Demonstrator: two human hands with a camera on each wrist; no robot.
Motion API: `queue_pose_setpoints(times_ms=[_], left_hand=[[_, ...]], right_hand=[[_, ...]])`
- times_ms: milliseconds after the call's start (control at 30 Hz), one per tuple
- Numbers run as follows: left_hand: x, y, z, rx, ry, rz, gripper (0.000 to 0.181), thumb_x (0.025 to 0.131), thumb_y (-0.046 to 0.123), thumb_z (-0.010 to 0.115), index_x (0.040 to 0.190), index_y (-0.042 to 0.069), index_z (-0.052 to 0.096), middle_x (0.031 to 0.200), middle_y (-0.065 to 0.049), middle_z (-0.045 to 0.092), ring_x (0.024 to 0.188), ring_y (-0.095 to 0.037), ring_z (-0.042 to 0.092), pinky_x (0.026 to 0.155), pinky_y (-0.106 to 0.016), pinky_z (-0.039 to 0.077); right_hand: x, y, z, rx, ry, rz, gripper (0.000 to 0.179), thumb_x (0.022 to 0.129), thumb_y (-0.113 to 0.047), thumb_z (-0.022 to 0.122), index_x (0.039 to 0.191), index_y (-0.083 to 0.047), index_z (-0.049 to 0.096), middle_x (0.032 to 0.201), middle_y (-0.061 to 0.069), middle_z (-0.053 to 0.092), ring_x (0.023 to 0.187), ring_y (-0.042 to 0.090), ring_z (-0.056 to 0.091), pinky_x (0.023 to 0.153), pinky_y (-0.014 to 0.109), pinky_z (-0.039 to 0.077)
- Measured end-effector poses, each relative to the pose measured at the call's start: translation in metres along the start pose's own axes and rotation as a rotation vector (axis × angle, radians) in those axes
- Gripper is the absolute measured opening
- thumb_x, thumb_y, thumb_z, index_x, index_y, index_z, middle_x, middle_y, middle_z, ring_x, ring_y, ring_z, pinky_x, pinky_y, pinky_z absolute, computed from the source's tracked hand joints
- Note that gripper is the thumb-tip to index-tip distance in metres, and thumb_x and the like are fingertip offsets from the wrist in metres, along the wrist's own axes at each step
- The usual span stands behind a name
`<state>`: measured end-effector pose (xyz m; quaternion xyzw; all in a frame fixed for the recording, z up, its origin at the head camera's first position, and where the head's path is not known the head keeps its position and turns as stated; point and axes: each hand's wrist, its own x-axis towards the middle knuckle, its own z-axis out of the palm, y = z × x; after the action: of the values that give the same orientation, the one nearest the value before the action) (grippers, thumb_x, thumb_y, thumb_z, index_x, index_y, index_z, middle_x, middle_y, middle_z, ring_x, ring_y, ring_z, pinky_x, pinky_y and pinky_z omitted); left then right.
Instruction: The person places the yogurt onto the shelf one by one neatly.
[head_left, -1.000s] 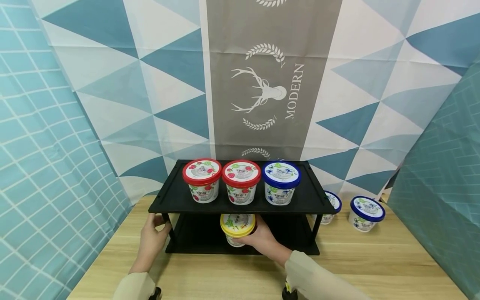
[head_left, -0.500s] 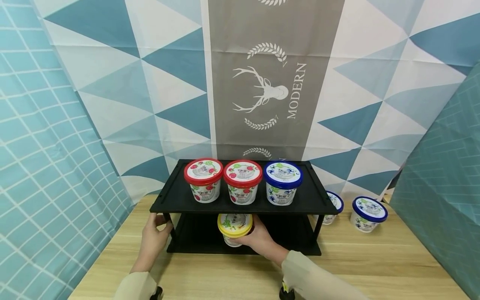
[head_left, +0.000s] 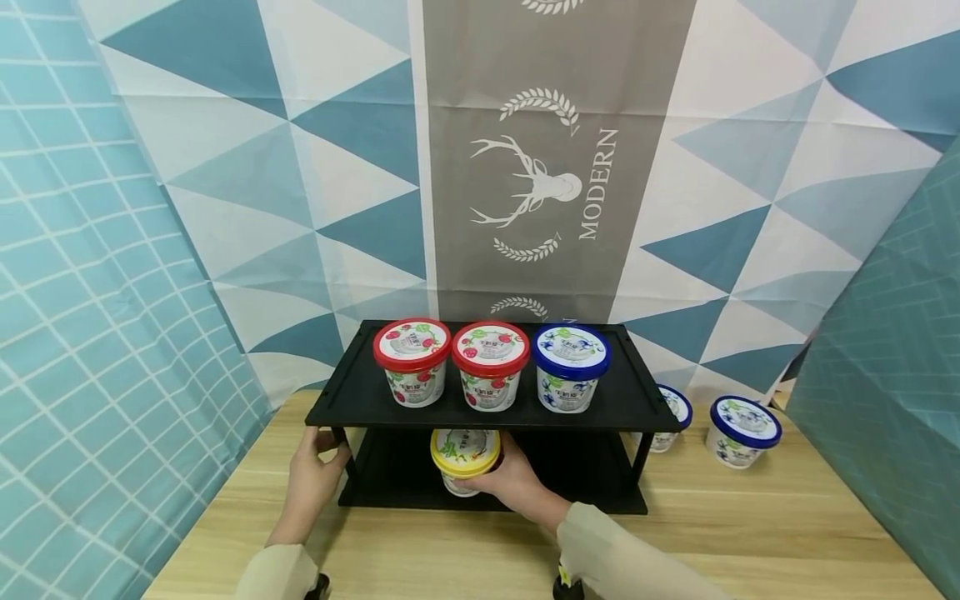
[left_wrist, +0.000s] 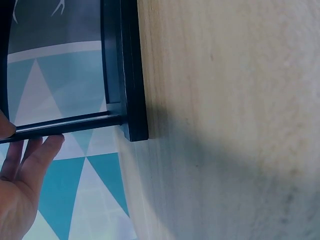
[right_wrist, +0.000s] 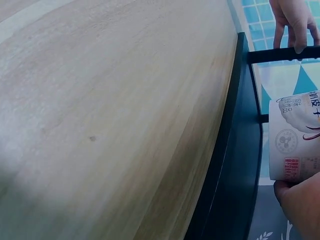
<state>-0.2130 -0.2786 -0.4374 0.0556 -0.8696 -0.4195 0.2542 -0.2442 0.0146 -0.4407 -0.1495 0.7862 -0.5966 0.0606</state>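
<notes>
A black two-tier shelf rack point(head_left: 480, 415) stands on the wooden table. My left hand point(head_left: 317, 468) grips its front left post point(left_wrist: 70, 123), with the thumb on one side and the fingers on the other. My right hand point(head_left: 517, 479) holds a yellow-lidded tub point(head_left: 465, 454) upright in the lower tier, left of its middle. In the right wrist view the tub's base is close over the lower shelf point(right_wrist: 240, 150), and fingers of the right hand point(right_wrist: 302, 202) wrap its side. The upper shelf hides the rear of the lower tier.
Two red-lidded tubs point(head_left: 412, 362) and a blue-lidded tub point(head_left: 572, 367) stand in a row on the upper shelf. Two more blue-lidded tubs point(head_left: 742, 431) sit on the table point(head_left: 750, 533) to the right. Patterned cloth point(head_left: 360, 167) hangs behind the rack.
My right hand has carried the yellow-lidded tub a little to the left within the lower tier. The left hand keeps its grip on the post. The head view has shifted slightly.
</notes>
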Motion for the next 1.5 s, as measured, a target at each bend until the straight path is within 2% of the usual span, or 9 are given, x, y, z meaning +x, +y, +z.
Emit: queue_pose_setpoints(times_ms=[367, 800, 1233, 1500], left_hand=[[0.000, 0.003, -0.001, -0.017, -0.002, -0.006, 0.044, 0.086, 0.001, 0.057, 0.126, 0.013, 0.045, 0.100, -0.020, 0.062, 0.100, -0.036, 0.060, 0.073, -0.033, 0.047], [0.001, 0.003, 0.000, -0.035, -0.002, 0.008, 0.046, 0.087, -0.001, 0.056, 0.128, 0.013, 0.042, 0.099, -0.019, 0.063, 0.101, -0.037, 0.060, 0.080, -0.044, 0.047], [0.002, 0.001, -0.001, -0.032, -0.011, -0.011, 0.044, 0.086, -0.001, 0.057, 0.126, 0.013, 0.044, 0.100, -0.020, 0.063, 0.102, -0.036, 0.060, 0.080, -0.044, 0.047], [0.000, 0.001, -0.001, -0.035, -0.015, -0.023, 0.044, 0.086, 0.000, 0.057, 0.126, 0.012, 0.044, 0.100, -0.020, 0.063, 0.102, -0.036, 0.060, 0.080, -0.043, 0.046]], right_hand=[[0.004, 0.001, 0.006, 0.021, -0.015, 0.004, 0.092, 0.064, -0.034, 0.086, 0.138, -0.015, 0.033, 0.130, 0.007, 0.050, 0.119, 0.024, 0.051, 0.100, 0.043, 0.043], [0.008, 0.001, 0.013, 0.012, -0.007, 0.000, 0.094, 0.065, -0.036, 0.085, 0.139, -0.015, 0.032, 0.131, 0.008, 0.049, 0.120, 0.026, 0.050, 0.102, 0.046, 0.041], [0.011, 0.004, 0.023, -0.003, -0.011, -0.019, 0.090, 0.065, -0.033, 0.085, 0.137, -0.016, 0.034, 0.130, 0.007, 0.051, 0.119, 0.026, 0.051, 0.101, 0.046, 0.041], [0.015, 0.005, 0.030, 0.037, -0.016, -0.011, 0.091, 0.066, -0.033, 0.085, 0.139, -0.017, 0.033, 0.131, 0.007, 0.049, 0.120, 0.025, 0.050, 0.102, 0.046, 0.040]])
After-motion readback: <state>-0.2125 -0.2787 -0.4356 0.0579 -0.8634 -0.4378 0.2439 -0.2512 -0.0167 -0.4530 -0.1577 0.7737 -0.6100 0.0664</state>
